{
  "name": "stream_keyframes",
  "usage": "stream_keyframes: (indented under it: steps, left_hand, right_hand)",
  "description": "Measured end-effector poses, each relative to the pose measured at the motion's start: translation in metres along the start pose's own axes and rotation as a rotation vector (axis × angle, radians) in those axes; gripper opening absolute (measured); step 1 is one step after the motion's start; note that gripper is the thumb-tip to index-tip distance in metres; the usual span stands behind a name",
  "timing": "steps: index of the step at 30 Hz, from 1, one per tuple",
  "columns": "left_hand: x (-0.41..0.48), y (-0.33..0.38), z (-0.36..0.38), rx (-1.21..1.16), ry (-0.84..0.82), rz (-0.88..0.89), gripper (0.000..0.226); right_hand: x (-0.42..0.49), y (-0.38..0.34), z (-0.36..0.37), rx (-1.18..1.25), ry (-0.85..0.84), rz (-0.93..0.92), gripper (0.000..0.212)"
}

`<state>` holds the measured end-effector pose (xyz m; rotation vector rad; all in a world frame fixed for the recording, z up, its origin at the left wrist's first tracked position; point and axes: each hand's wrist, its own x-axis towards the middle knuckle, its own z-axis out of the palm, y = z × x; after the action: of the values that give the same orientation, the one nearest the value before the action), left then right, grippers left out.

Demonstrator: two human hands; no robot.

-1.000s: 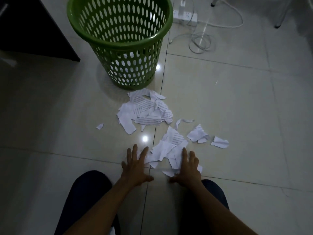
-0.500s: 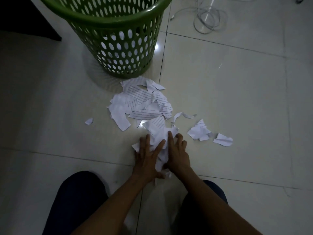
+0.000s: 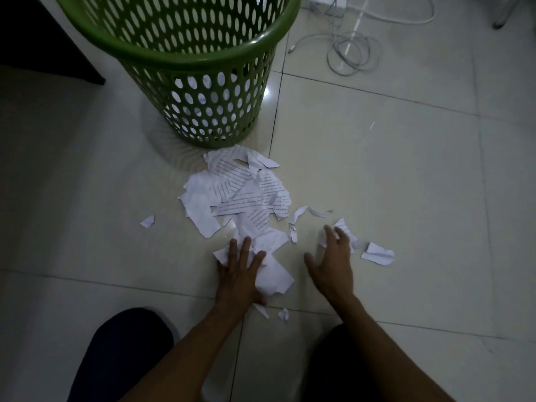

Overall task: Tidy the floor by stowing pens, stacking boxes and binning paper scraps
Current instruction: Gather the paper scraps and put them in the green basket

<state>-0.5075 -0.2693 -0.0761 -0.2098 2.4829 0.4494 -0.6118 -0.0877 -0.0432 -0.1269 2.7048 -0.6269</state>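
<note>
Torn white paper scraps with printed lines [image 3: 240, 195] lie in a heap on the tiled floor just in front of a green perforated basket [image 3: 191, 62]. My left hand [image 3: 240, 274] rests flat on a bunch of gathered scraps [image 3: 272, 274], fingers spread. My right hand [image 3: 333, 262] is open to the right of that bunch, its fingertips over a small scrap [image 3: 342, 227]. More single scraps lie at the right [image 3: 377, 253], at the left [image 3: 148, 221] and near my left wrist [image 3: 282, 314].
White cables [image 3: 351, 53] coil on the floor behind and right of the basket. A dark piece of furniture [image 3: 43, 39] stands at the upper left. My knees in dark trousers [image 3: 121, 355] fill the bottom. Some paper shows through the basket's holes.
Both hands had pushed the near scraps together into a bunch. My right hand has since moved away to the right toward the small scraps; the left stays on the bunch.
</note>
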Motion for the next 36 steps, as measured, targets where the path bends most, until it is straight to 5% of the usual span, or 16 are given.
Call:
stream_keyframes:
  steps: [4,9,14,24,36]
  left_hand:
    - [-0.003,-0.005,-0.012,-0.01,0.01,0.009,0.093]
    - [-0.012,-0.004,-0.024,0.041,0.279,0.11,0.086]
    - [-0.001,-0.012,-0.018,-0.037,0.066,0.047,0.094]
    - [-0.009,-0.017,-0.002,-0.192,0.047,0.116,0.127]
    - [-0.003,-0.01,-0.015,-0.189,0.072,-0.021,0.109]
  right_hand:
    - [0.02,0.023,-0.017,-0.13,0.12,0.116,0.085]
    - [0.033,0.039,-0.029,-0.169,0.239,0.286,0.091]
    - [0.04,0.055,-0.03,-0.027,0.1,0.542,0.089]
    - [0.052,-0.024,0.015,-0.157,-0.159,0.129,0.088]
    - [0.046,-0.052,0.034,-0.332,-0.363,-0.117,0.099]
